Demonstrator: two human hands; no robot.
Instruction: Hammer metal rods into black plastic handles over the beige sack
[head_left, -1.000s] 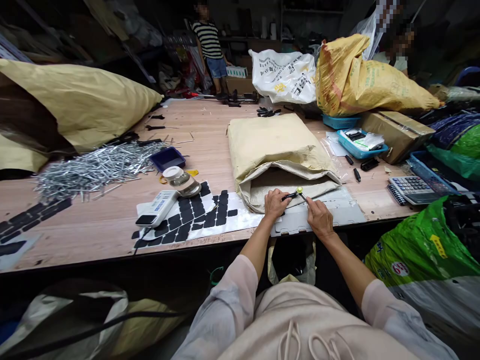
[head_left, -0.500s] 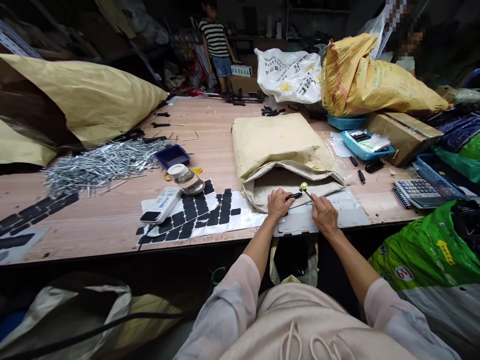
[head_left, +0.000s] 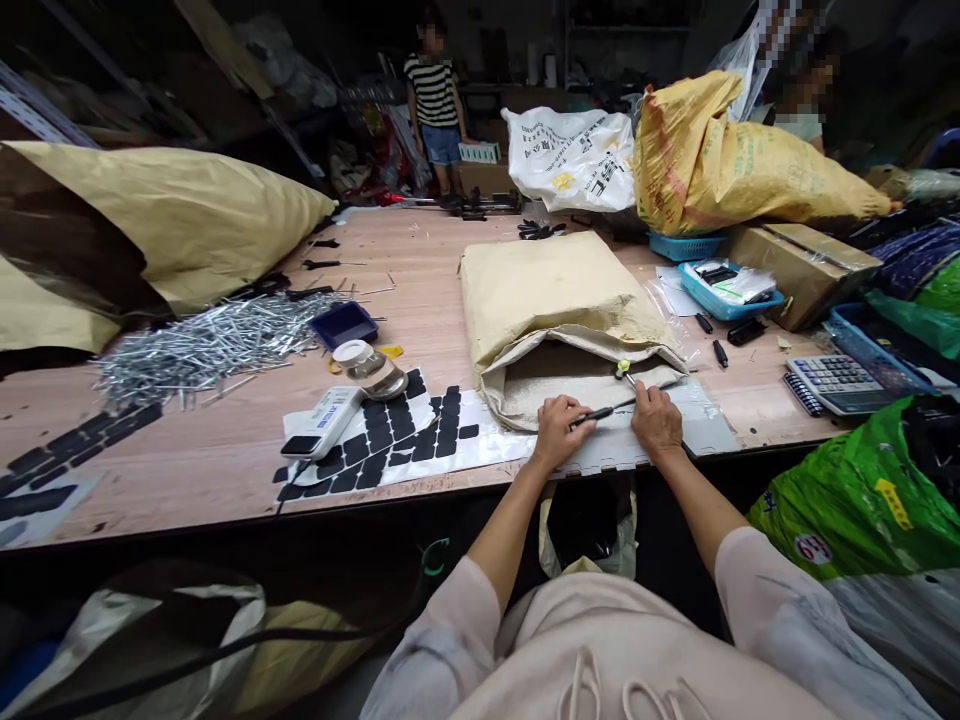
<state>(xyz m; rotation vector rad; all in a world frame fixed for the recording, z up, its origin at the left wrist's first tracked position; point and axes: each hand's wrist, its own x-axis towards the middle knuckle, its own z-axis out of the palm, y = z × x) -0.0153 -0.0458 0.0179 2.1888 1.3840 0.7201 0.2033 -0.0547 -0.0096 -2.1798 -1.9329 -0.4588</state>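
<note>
My left hand [head_left: 556,432] is closed around the black handle of a screwdriver [head_left: 594,416], whose thin dark shaft runs right toward my other hand. In my closed right hand [head_left: 657,420] is the metal shaft of a small hammer [head_left: 623,369], its pale yellow head pointing up and away from me. Both hands are low over a grey-white board [head_left: 701,415] at the table's front edge. Just beyond them lies a big beige paper sack [head_left: 551,275], its gaping mouth toward me. Whether the shaft touches my right fingers, I cannot tell.
Left on the table [head_left: 427,300] are a heap of metal rods [head_left: 217,345], a blue tray [head_left: 344,322], a lidded jar [head_left: 371,370] and a white device [head_left: 324,422]. A calculator [head_left: 836,383] and cardboard box [head_left: 802,270] stand right. A person [head_left: 435,100] stands behind.
My right hand has moved right with the hammer, away from my left hand. The screwdriver's shaft now shows between them. My left hand has barely shifted.
</note>
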